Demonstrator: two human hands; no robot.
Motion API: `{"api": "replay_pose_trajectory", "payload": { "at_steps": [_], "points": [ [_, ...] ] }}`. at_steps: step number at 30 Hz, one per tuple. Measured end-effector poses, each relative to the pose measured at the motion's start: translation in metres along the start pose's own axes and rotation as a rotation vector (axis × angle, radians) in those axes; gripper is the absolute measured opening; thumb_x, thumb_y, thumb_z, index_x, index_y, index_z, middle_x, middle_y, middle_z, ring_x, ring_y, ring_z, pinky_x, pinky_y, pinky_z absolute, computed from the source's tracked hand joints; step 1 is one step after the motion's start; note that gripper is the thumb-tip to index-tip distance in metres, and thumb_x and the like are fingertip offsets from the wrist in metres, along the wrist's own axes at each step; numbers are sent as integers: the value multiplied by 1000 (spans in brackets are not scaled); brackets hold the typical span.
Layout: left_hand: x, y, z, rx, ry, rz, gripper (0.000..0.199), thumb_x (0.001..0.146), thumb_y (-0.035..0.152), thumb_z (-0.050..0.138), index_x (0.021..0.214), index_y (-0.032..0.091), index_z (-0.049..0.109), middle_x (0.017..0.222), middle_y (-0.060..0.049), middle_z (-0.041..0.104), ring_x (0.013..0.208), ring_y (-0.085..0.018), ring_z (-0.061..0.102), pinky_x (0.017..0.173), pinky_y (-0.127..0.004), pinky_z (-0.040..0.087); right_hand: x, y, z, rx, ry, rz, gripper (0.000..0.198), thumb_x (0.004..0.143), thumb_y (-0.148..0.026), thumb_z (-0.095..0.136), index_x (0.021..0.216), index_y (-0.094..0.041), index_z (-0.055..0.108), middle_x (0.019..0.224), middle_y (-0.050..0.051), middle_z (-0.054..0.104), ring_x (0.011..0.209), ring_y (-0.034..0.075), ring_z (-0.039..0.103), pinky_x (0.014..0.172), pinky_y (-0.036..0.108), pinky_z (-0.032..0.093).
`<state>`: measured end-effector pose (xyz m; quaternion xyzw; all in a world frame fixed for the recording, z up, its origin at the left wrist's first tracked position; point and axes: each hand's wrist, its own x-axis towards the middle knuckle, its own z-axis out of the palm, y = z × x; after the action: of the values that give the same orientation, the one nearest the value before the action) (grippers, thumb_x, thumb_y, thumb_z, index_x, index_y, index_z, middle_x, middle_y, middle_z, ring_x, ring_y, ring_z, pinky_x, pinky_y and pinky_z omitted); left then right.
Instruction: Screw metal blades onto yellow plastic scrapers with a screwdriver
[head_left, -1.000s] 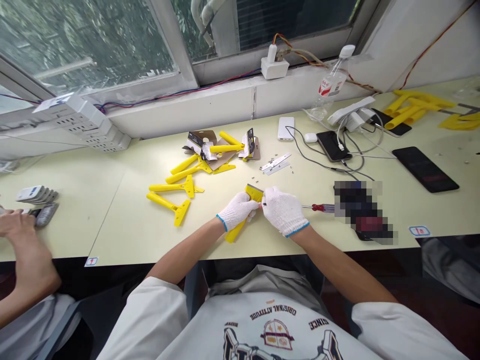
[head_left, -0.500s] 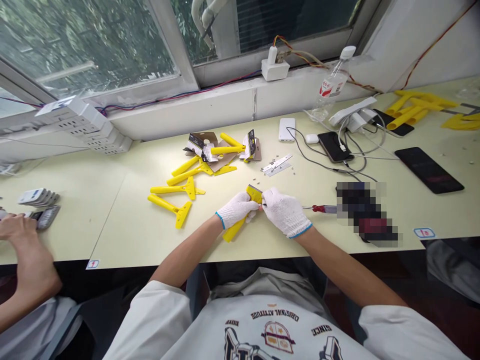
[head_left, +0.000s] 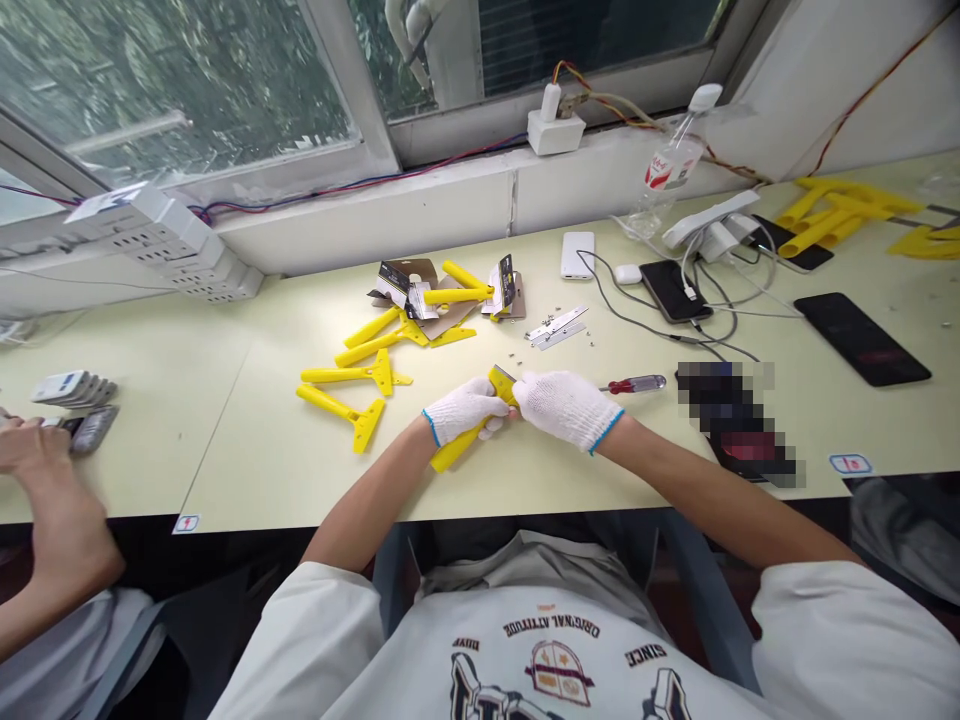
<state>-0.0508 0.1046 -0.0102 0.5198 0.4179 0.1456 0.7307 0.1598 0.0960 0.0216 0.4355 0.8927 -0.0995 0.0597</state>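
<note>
My left hand (head_left: 469, 411), in a white knit glove with a blue cuff, is closed around a yellow scraper (head_left: 455, 449) just below its head. The scraper's handle slants down toward the table's front edge. My right hand (head_left: 568, 408), gloved alike, has its fingers pinched together against the right side of the scraper's head; whatever sits between the fingertips is hidden. A screwdriver (head_left: 637, 385) with a red and clear handle lies on the table just right of my right hand. Beyond my hands are metal blades (head_left: 559, 328) and several small screws (head_left: 514, 357).
More yellow scrapers (head_left: 349, 375) lie to the left, near opened cardboard packaging (head_left: 405, 290). Cables, phones (head_left: 862, 338), a white power bank (head_left: 577, 256) and a plastic bottle (head_left: 667, 165) occupy the right and back. Another person's hand (head_left: 34, 450) is at far left.
My two hands and the scraper have shifted slightly left and up in view. My right hand has turned flatter, showing more of the screwdriver lying beside it.
</note>
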Motion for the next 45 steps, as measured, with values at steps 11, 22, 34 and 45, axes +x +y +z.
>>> {"api": "replay_pose_trajectory", "payload": {
  "at_steps": [11, 22, 34, 45],
  "points": [
    [-6, 6, 1, 19, -1, 24, 11, 82, 27, 68, 82, 16, 66, 57, 1, 54, 49, -10, 47, 54, -25, 40, 2, 2, -17, -83, -80, 31, 37, 110, -31, 47, 119, -9, 75, 116, 18, 75, 105, 39, 79, 81, 41, 55],
    [-1, 3, 6, -4, 103, 4, 11, 80, 24, 68, 85, 15, 67, 58, 2, 56, 47, -10, 48, 51, -25, 40, -2, -10, 0, 17, 4, 252, 40, 110, -40, 58, 121, -4, 73, 114, 24, 74, 99, 28, 75, 86, 30, 47],
    [1, 2, 8, -16, 137, 46, 13, 80, 27, 71, 86, 16, 68, 57, 1, 56, 47, -11, 47, 49, -24, 39, -1, -7, 12, 163, 147, 332, 36, 108, -41, 64, 116, -7, 74, 113, 17, 74, 95, 19, 66, 86, 27, 43],
    [-3, 11, -1, -53, 369, 185, 11, 80, 26, 67, 75, 17, 64, 65, -2, 60, 51, -10, 48, 52, -26, 39, -4, 17, 2, 178, 317, 212, 38, 107, -19, 47, 131, -9, 73, 128, 20, 70, 117, 26, 63, 102, 31, 47]
  ]
}}
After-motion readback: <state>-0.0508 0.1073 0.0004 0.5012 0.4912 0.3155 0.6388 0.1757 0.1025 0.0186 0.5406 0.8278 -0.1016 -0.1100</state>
